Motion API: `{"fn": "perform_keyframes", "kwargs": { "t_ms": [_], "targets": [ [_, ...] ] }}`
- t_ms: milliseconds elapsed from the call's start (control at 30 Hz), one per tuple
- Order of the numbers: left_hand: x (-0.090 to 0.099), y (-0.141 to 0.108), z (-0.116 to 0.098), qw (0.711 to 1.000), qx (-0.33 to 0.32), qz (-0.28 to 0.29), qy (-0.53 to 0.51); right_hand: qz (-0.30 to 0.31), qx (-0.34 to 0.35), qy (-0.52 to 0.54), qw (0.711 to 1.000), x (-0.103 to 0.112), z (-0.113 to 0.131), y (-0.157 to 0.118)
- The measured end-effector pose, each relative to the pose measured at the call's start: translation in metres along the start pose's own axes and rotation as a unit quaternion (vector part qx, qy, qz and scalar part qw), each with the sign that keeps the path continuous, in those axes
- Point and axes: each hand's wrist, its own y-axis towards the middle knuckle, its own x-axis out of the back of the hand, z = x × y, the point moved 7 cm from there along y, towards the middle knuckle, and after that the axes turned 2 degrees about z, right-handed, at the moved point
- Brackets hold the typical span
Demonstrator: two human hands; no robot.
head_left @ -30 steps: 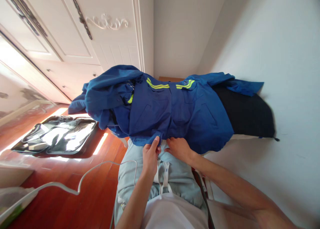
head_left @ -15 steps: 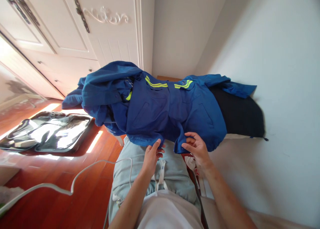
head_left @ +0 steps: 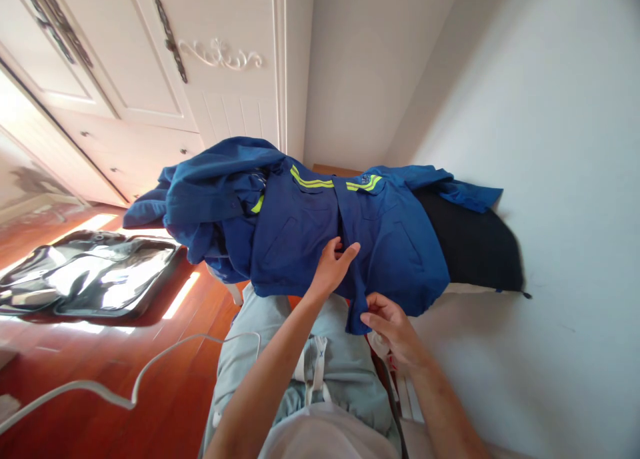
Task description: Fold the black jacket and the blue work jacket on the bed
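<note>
A blue jacket [head_left: 300,245] with yellow-green chest stripes lies front up over a dark surface, its collar end away from me. My right hand [head_left: 390,322] pinches the lower front edge of the jacket near the hem. Over the middle of the jacket, beside the front opening, is my left hand [head_left: 334,265], thumb and fingers apart with nothing between them. More blue garments [head_left: 205,192] are heaped at the jacket's left side.
An open suitcase [head_left: 95,272] lies on the red wooden floor [head_left: 165,352] at left. A white cable [head_left: 170,344] runs toward my legs. White cabinets [head_left: 235,19] stand behind; a pale wall [head_left: 560,179] is on the right.
My left hand has let go of the left hem corner and moved up and right to the front opening. My right hand keeps its hold. The view has tilted slightly up.
</note>
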Motion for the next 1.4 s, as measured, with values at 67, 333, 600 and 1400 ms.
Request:
{"fn": "perform_keyframes", "kwargs": {
  "t_ms": [67, 333, 600, 1400],
  "targets": [
    [-0.008, 0.022, -0.009, 0.997, -0.034, -0.037, 0.065, 0.044, -0.028, -0.058, 0.997, -0.002, 0.006, -0.001],
    [-0.042, 0.032, -0.039, 0.95, -0.123, -0.005, 0.285, -0.058, 0.1, -0.23, 0.966, 0.033, 0.108, 0.085],
    [-0.08, 0.038, -0.047, 0.888, -0.124, 0.13, 0.423, -0.159, 0.085, -0.57, 0.802, 0.033, 0.164, 0.276],
    [-0.011, 0.321, -0.041, 0.99, 0.074, -0.057, 0.104, -0.067, -0.174, -0.081, 0.979, 0.084, 0.126, 0.319]
  ]
}}
